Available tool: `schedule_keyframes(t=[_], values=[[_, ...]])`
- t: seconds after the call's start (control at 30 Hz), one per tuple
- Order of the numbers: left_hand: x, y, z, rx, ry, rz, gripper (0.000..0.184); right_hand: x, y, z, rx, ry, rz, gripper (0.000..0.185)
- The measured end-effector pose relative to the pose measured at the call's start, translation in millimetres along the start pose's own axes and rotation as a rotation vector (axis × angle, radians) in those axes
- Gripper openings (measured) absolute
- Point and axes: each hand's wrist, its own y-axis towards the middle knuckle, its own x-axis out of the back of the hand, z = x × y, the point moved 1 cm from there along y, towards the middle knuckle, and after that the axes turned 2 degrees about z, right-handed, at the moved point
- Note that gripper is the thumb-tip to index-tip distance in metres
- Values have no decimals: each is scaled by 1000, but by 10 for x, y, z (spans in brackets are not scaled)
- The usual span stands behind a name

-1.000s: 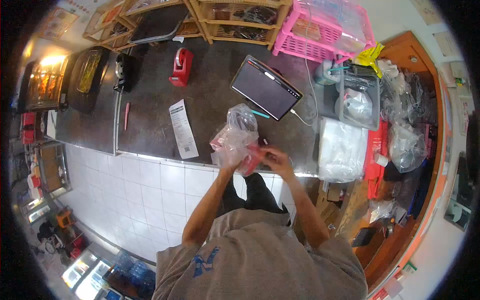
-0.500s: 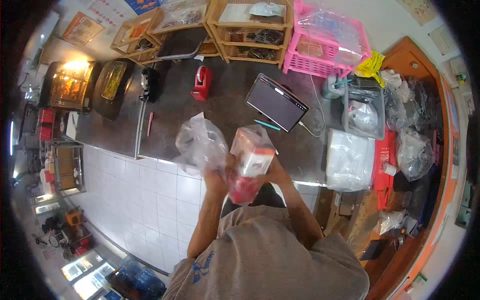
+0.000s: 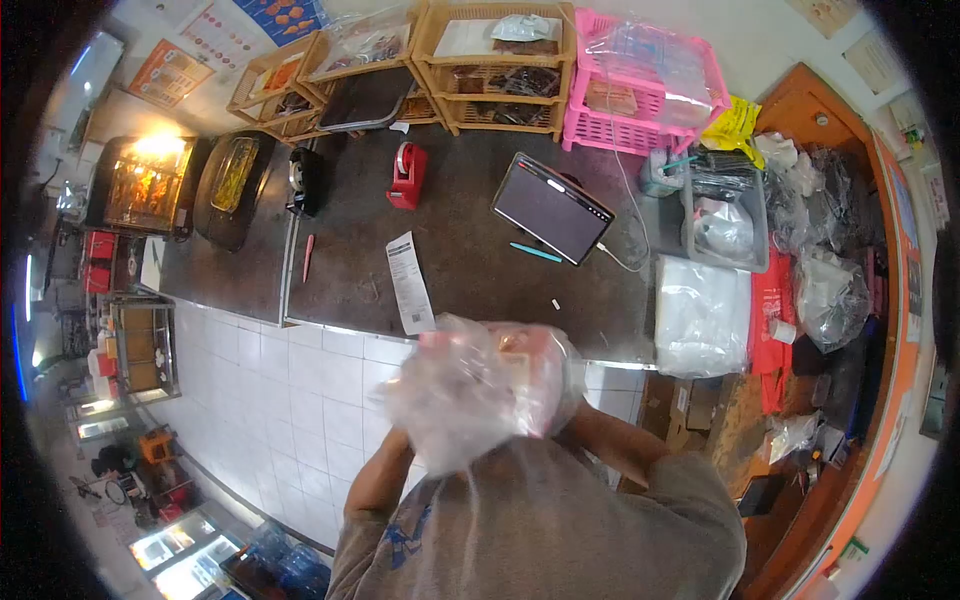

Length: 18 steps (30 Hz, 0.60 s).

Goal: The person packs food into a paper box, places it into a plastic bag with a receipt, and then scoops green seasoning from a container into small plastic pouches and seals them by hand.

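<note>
In front of my chest, just off the table's front edge, I hold a bulky clear plastic bag (image 3: 455, 400). Its right part lies around a pink, white and orange box (image 3: 525, 375), blurred through the film. My left hand (image 3: 401, 438) is at the bag's lower left, mostly covered by the plastic. On the right side, my right hand (image 3: 578, 420) supports the bagged box from below, its fingers hidden. A printed receipt (image 3: 408, 283) lies on the table beyond the bag.
The dark table (image 3: 350, 200) carries a red tape dispenser (image 3: 406, 175), a black one (image 3: 301, 181), a tablet (image 3: 553, 208), a teal pen (image 3: 535, 252) and a pink pen (image 3: 308, 258). Stacked plastic bags (image 3: 702, 315) lie right. Tan racks (image 3: 495, 85) and a pink basket (image 3: 640, 85) stand behind.
The box and plastic bag have come closer to my body, and the bag now spreads over my left hand and around the box. The receipt on the table is uncovered.
</note>
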Motion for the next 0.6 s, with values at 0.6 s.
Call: schedule_keyframes(t=[0.6], values=[[-419,233,-932,-239,-200,-924,28,-914,149,178,1123,-1595,0,109]])
